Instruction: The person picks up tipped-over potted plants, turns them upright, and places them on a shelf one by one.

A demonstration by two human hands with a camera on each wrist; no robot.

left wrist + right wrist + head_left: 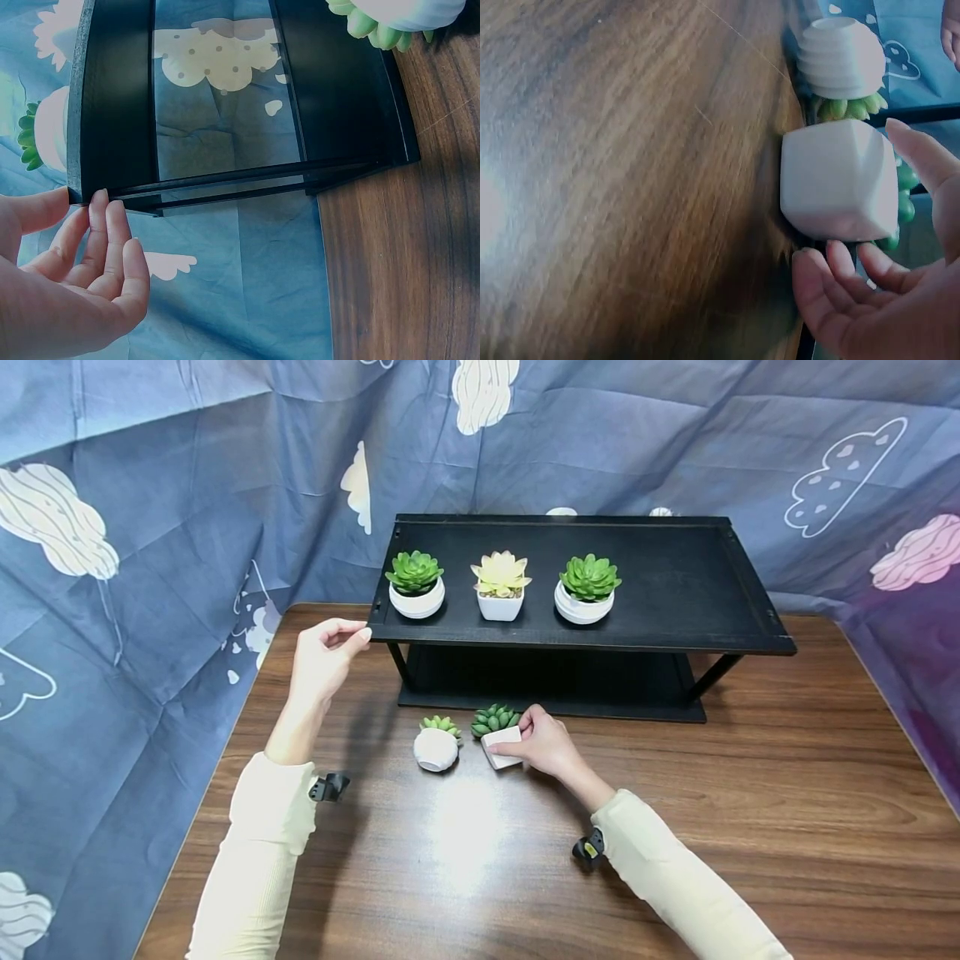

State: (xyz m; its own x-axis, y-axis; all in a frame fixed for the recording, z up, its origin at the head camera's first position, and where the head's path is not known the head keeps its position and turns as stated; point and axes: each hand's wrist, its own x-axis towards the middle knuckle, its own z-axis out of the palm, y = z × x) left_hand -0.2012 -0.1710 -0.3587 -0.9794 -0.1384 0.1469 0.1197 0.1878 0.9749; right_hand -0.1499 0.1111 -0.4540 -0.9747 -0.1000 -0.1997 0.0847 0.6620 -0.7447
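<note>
My left hand (321, 664) pinches the front left corner of a two-tier black shelf (675, 581), thumb above the board and fingertips at its underside in the left wrist view. On the table before the shelf, my right hand (551, 745) grips a dark green succulent in a square white pot (503, 750), which lies tipped over with its leaves toward the shelf. The right wrist view shows the thumb and fingers on opposite sides of this pot (829, 180). Just left of it lies a light green succulent in a round white ribbed pot (436, 750), also tipped.
Three potted succulents stand along the top board's front: a green one (417, 589) at left, a yellowish one (501, 589) in the middle, another green one (587, 592) to its right. The shelf stands on a wooden table (810, 777), with a blue cloud-patterned cloth (637, 435) behind.
</note>
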